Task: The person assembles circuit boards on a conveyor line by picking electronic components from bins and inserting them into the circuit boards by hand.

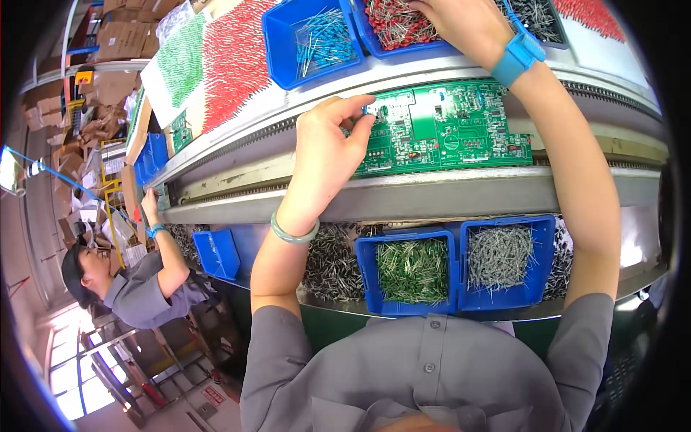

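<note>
A green circuit board (450,133) filled with small parts rests on the rail in front of me. My left hand (332,140) is at its left end, thumb and index finger curled around a small blue component (365,110) at the board's edge. Over the blue bin (425,48) of red-headed leaded components (396,25) reaches my right hand (468,25). Its fingertips run off the top of the picture, so what they hold is hidden. A blue strap with a cord (518,59) circles my right wrist, and a bangle (294,230) my left.
Left of the red parts stands a bin of blue components (324,47). Bins of green (412,270) and grey components (499,257) sit below the rail, beside loose dark parts (333,263). Red parts (237,61) cover a white sheet. A co-worker (147,281) works further left.
</note>
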Motion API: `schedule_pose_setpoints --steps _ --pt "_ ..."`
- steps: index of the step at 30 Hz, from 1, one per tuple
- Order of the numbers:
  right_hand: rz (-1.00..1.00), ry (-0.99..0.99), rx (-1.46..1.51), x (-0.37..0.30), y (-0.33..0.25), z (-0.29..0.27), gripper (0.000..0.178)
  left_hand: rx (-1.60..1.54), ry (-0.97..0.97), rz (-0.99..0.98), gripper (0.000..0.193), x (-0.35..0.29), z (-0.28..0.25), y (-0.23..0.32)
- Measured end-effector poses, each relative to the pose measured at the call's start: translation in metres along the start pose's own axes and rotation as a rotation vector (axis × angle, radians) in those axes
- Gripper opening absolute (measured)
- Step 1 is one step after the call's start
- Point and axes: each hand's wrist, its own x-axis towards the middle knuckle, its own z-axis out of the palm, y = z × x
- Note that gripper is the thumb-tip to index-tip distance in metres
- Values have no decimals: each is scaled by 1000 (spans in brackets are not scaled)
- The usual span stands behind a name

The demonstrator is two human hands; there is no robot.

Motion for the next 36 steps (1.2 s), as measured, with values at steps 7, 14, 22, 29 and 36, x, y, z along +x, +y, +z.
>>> schedule_pose_setpoints --steps 7,14,22,29,36 --pt "32 -38 2 2 -4 -5 8 71 -20 47 22 4 0 -3" --pt "6 -20 6 2 -3 -1 8 23 -27 15 22 5 -1 -1" --pt "11 -56 -25 2 -3 0 8 10 -27 5 22 5 -1 -5" --pt "-56 36 -33 -3 8 10 8 32 -152 -94 23 17 -7 -1" --pt "-27 -17 -24 2 2 0 7 71 -144 -85 22 17 -6 2"
